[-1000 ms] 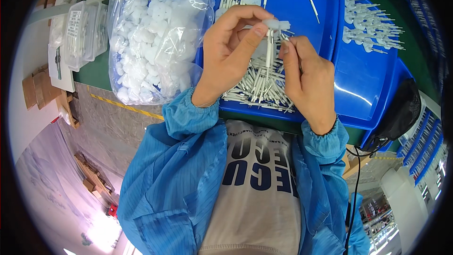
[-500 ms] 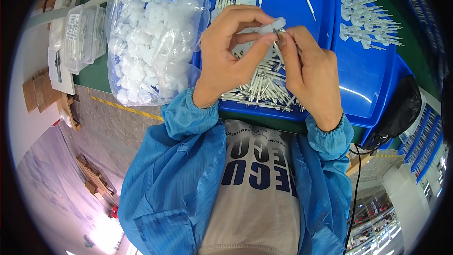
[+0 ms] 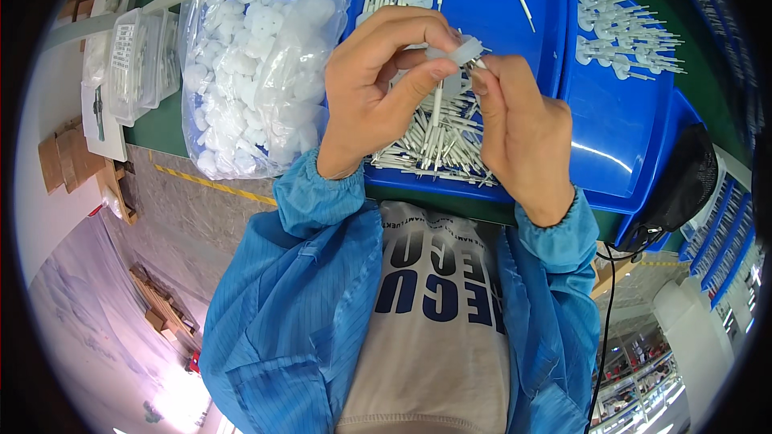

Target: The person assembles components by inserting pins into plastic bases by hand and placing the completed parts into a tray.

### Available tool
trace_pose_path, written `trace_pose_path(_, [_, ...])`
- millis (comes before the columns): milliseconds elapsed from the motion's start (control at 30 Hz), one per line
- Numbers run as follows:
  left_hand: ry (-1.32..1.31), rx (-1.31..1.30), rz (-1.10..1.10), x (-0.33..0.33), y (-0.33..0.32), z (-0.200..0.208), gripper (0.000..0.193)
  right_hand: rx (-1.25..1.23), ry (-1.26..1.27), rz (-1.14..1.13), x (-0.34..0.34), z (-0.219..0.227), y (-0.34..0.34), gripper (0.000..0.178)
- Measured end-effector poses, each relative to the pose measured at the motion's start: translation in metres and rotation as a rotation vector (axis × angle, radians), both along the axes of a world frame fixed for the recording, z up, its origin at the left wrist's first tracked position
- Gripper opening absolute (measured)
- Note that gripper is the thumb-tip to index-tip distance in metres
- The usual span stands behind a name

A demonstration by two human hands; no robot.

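Note:
My left hand [image 3: 378,92] pinches a small white plastic disc [image 3: 460,52] between thumb and fingers. My right hand [image 3: 523,133] holds a thin white pin [image 3: 438,108] by its top, right against the disc. Both hands hover over a blue tray [image 3: 482,0] with a heap of white pins [image 3: 434,149] lying in it. A clear plastic bag of white discs [image 3: 257,56] lies to the left of the tray. On a second blue tray [image 3: 619,128] at the right lie several pins with discs fitted [image 3: 623,44].
A clear plastic box [image 3: 137,64] and papers sit at the far left on the green table edge [image 3: 161,128]. A black pouch [image 3: 679,189] with a cable hangs at the right. My blue coat sleeves [image 3: 322,201] fill the lower middle. Blue bins [image 3: 728,245] stand at the far right.
Both hands have tilted and shifted slightly right; the pin, upright a second ago, now hangs below the disc at my fingertips.

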State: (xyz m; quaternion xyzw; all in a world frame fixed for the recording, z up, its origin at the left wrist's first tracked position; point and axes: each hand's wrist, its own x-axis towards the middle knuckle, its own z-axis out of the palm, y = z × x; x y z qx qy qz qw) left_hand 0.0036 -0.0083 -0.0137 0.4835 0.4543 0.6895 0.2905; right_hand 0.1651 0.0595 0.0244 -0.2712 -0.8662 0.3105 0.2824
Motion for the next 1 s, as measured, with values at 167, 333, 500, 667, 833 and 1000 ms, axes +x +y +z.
trace_pose_path(167, [0.134, 0.051, 0.029, -0.001, 0.002, 0.004, 0.021, 0.066, -0.079, -0.051, 0.000, 0.006, -0.011, 0.009])
trace_pose_path(333, [0.061, 0.235, -0.031, 0.004, 0.003, 0.008, 0.028, 0.101, 0.093, 0.033, 0.005, -0.009, -0.001, 0.012])
trace_pose_path(500, [0.471, 0.099, -0.088, -0.013, 0.005, 0.022, 0.032, 0.152, 0.053, 0.152, 0.017, -0.013, 0.014, 0.017])
trace_pose_path(667, [0.492, 0.095, -0.036, -0.009, 0.005, 0.012, 0.027, 0.001, 0.119, 0.172, 0.021, -0.013, 0.018, 0.010])
trace_pose_path(833, [0.599, 0.203, 0.054, -0.001, 0.005, 0.004, 0.022, -0.372, 0.065, 0.138, 0.025, -0.011, 0.013, 0.008])
trace_pose_path(1000, [0.574, 0.281, -0.034, 0.001, 0.003, 0.009, 0.021, -0.566, -0.366, 0.070, 0.034, 0.010, 0.016, 0.010])
